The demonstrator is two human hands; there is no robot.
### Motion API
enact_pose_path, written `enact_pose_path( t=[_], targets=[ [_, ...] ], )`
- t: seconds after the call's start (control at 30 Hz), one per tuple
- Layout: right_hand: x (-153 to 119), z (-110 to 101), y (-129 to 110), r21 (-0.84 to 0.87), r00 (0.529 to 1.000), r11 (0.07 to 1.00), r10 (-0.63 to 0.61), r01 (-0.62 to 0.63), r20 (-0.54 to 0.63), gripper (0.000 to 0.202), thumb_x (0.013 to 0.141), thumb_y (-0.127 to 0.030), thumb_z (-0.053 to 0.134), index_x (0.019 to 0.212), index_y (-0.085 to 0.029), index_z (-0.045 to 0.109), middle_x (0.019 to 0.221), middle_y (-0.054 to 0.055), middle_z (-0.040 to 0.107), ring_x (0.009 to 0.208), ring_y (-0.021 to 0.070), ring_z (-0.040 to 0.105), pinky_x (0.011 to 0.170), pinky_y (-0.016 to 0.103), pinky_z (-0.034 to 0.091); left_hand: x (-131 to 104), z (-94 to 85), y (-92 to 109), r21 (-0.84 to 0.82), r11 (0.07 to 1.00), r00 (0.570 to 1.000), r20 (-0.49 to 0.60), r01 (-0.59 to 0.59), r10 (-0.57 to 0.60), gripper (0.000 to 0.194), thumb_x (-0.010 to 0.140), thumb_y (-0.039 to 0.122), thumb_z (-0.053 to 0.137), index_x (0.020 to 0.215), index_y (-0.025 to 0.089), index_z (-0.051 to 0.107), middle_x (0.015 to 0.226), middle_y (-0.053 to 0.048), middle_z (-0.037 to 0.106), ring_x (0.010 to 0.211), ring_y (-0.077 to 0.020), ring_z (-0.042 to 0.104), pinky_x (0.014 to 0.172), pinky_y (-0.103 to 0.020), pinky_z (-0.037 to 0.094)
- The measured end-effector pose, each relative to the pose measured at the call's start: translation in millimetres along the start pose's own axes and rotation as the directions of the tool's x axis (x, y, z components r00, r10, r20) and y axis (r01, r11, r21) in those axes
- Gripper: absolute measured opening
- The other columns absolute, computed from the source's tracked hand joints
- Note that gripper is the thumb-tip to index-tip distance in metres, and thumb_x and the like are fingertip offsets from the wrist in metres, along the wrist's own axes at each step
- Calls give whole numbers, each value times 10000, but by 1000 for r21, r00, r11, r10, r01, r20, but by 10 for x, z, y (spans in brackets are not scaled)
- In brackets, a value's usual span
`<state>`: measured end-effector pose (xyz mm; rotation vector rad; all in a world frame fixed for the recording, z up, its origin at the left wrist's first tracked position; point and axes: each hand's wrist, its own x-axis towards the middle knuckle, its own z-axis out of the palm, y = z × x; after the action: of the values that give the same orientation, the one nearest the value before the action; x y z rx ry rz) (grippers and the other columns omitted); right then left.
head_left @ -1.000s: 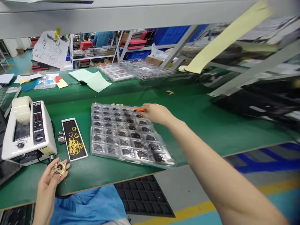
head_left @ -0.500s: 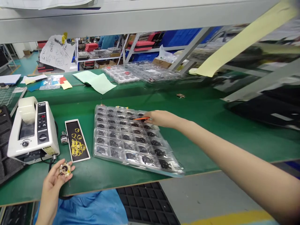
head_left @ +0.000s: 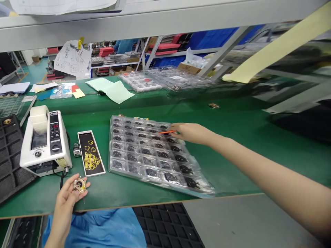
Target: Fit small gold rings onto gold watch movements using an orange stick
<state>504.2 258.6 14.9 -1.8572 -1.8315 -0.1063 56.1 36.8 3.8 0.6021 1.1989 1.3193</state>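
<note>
Low on the left, my left hand (head_left: pixel 67 195) pinches a small round gold-coloured part (head_left: pixel 79 185) with a dark centre, and a thin wire-like strand hangs below it. My right hand (head_left: pixel 191 133) reaches across to the far right side of a clear plastic tray (head_left: pixel 144 178). It is closed around slim orange tweezers (head_left: pixel 167 132), which point left over the tray's back rows. Black parts (head_left: pixel 151 172) sit in the tray's many pockets. I cannot tell whether the tips touch one.
A white tape dispenser (head_left: pixel 48 146) stands at left, beside a small metal counter (head_left: pixel 77 150) and a white box (head_left: pixel 102 168) of yellow rings (head_left: pixel 91 161). Black foam trays (head_left: pixel 14 155) lie further left. Papers (head_left: pixel 111 90) and more plastic trays (head_left: pixel 141 81) line the back ledge under a metal shelf beam (head_left: pixel 165 20).
The camera view has swung slightly left, so the bench and both hands sit further right in the picture. Both hands keep their grips; the tweezers remain over the tray's back rows.
</note>
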Motion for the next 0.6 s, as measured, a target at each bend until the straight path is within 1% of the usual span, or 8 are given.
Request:
enact_pose_path(
  t=[0.1, 0.17, 0.23, 0.3, 0.37, 0.47, 0.53, 0.6],
  targets=[
    [-181, -50, -179, 60, 993, 998, -40, 33, 114, 185, 782, -108, 697, 605, -155, 674, 732, 83, 672, 609, 136, 571, 501, 264, 341, -9, -3, 20, -47, 999, 999, 38, 26, -24, 392, 764, 280, 728, 1142, 186, 680, 1158, -152, 734, 1044, -307, 711, 861, -371, 562],
    [-362, -40, -409, 103, 993, 993, -60, 50, 98, 148, 815, -89, 632, 700, -154, 700, 833, 117, 682, 694, 168, 597, 556, 286, 373, -17, 23, 37, -85, 996, 997, 69, 28, -22, 403, 771, 279, 734, 1162, 200, 678, 1181, -146, 725, 1073, -306, 699, 893, -372, 548],
    [-606, -15, -770, 216, 988, 970, -135, 116, 76, 166, 862, -116, 577, 798, -177, 717, 930, 121, 693, 798, 186, 633, 637, 291, 435, -13, 71, 43, -117, 993, 995, 103, 19, -7, 405, 783, 279, 740, 1178, 212, 680, 1194, -139, 719, 1090, -303, 691, 913, -369, 541],
    [-896, -3, -1241, 502, 956, 824, -292, 263, -21, 167, 874, -174, 588, 791, -204, 729, 885, 106, 701, 799, 205, 648, 647, 307, 468, 5, 125, 36, -122, 993, 991, 133, 4, 12, 409, 803, 293, 735, 1201, 219, 677, 1203, -134, 714, 1104, -306, 683, 928, -382, 537],
    [-1173, -11, -1746, 692, 924, 657, -379, 300, -41, 194, 902, -210, 568, 795, -228, 729, 884, 83, 703, 812, 204, 660, 684, 321, 504, 32, 166, 25, -105, 994, 985, 170, -12, 30, 419, 830, 320, 719, 1237, 236, 662, 1224, -124, 704, 1130, -308, 669, 949, -396, 530],
    [-1436, -29, -2362, 839, 920, 518, -387, 164, 60, 161, 883, -226, 614, 774, -226, 732, 869, 56, 686, 782, 173, 664, 708, 302, 530, 60, 190, 33, -77, 996, 971, 230, -52, 68, 422, 859, 340, 697, 1274, 289, 642, 1278, -92, 680, 1182, -287, 638, 976, -379, 521],
    [-1481, -21, -2600, 887, 912, 458, -387, 65, 132, 148, 857, -222, 641, 738, -218, 729, 869, 47, 675, 765, 156, 658, 679, 273, 529, 60, 192, 63, -52, 995, 964, 249, -82, 93, 394, 874, 341, 683, 1266, 333, 645, 1317, -59, 660, 1220, -261, 610, 975, -345, 522],
    [-1451, 5, -2713, 910, 899, 414, -397, -5, 185, 140, 834, -211, 657, 712, -211, 724, 869, 42, 666, 742, 142, 650, 642, 249, 523, 46, 194, 104, -24, 993, 962, 250, -112, 115, 370, 885, 346, 670, 1253, 375, 647, 1346, -24, 642, 1240, -236, 593, 974, -314, 521]
  ],
)
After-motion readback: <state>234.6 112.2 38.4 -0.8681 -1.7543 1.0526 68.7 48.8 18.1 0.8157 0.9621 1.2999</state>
